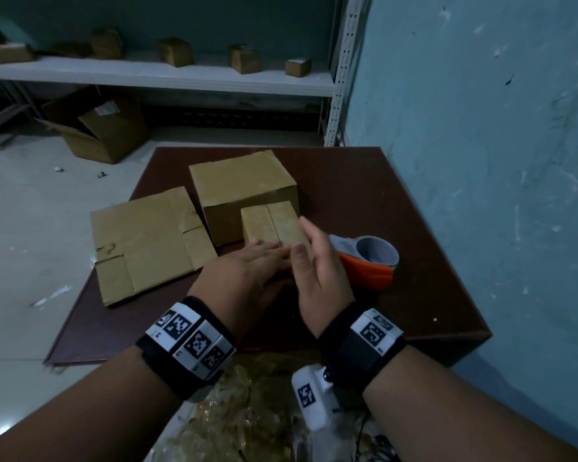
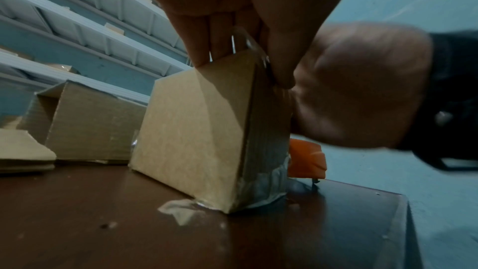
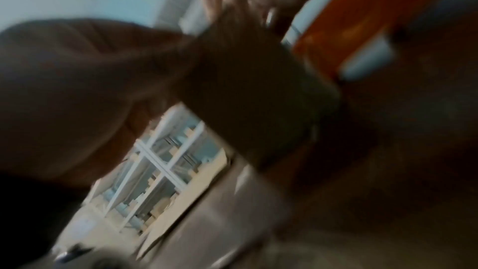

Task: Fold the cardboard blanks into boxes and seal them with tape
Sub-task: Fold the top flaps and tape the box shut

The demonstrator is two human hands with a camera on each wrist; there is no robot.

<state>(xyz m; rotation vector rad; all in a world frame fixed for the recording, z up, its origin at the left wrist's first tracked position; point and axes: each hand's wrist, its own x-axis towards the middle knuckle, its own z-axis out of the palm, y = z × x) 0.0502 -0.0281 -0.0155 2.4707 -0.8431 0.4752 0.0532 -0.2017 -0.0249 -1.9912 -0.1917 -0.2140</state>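
A small folded cardboard box stands on the dark brown table, in front of a larger closed box. My left hand lies flat on the small box's near top, its fingers pressing down by a strip of clear tape at the edge. My right hand stands upright against the box's right side with straight fingers and the thumb over the top. An orange tape dispenser lies just right of the hands. The right wrist view is blurred and shows only the dispenser clearly.
A flat cardboard blank lies on the table's left part, overhanging its edge. A blue wall borders the table on the right. Behind it, a white shelf holds several small boxes, and an open carton sits on the floor.
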